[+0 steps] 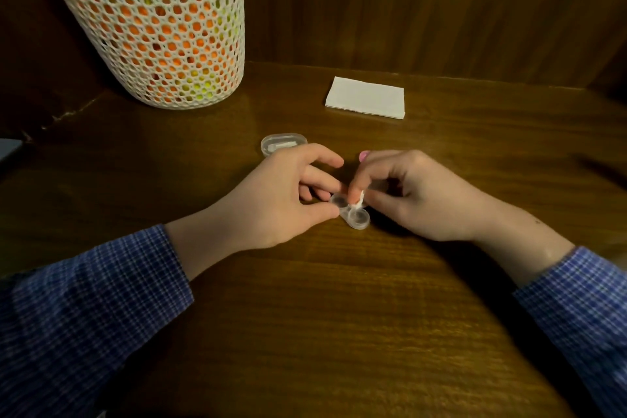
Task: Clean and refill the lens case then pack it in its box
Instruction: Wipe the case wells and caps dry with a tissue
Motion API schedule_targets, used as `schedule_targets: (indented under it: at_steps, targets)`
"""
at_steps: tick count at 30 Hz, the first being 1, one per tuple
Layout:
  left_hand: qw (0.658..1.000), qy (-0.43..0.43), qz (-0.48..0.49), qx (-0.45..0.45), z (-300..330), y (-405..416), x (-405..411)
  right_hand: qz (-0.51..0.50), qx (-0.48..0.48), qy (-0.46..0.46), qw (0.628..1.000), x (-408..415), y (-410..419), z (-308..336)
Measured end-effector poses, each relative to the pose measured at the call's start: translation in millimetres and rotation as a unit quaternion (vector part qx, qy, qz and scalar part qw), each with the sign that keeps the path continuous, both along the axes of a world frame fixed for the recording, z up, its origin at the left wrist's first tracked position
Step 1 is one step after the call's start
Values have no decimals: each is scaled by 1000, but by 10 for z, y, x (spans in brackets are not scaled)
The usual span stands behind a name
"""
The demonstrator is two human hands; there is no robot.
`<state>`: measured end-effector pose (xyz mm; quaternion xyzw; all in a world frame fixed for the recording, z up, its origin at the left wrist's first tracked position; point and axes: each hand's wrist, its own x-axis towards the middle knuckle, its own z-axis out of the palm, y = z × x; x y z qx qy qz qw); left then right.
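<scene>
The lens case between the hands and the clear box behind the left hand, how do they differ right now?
The lens case is gripped by the left hand while the right hand pinches a white wad at it; the clear box lies untouched. The lens case has two round wells; the clear box is one rounded oblong. Both are clear plastic on the wooden table.

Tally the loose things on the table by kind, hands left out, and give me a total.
Mesh basket: 1
Folded tissue stack: 1
Clear oval box: 1
Clear lens case: 1
Small white wad pinched by the right hand: 1
Total: 5
</scene>
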<state>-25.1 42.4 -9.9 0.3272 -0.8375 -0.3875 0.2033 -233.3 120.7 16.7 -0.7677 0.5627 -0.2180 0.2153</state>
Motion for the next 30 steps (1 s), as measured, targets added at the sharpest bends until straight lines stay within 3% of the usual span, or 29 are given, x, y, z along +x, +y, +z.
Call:
schedule_targets:
  at_steps: [10, 15, 21, 30]
  targets:
    - [1000, -5, -3, -1, 1, -27, -7, 25, -78, 59, 995, -46, 35, 10]
    - [1000, -1, -7, -2, -10, -28, 7, -14, -95, -9, 995, -51, 62, 15]
    - [1000, -1, -5, 3, -7, -38, -2, 5, -78, 24, 997, 30, 35, -37]
    - [1000, 8, -5, -1, -14, -23, -6, -71, -86, 8, 994, 62, 111, 1]
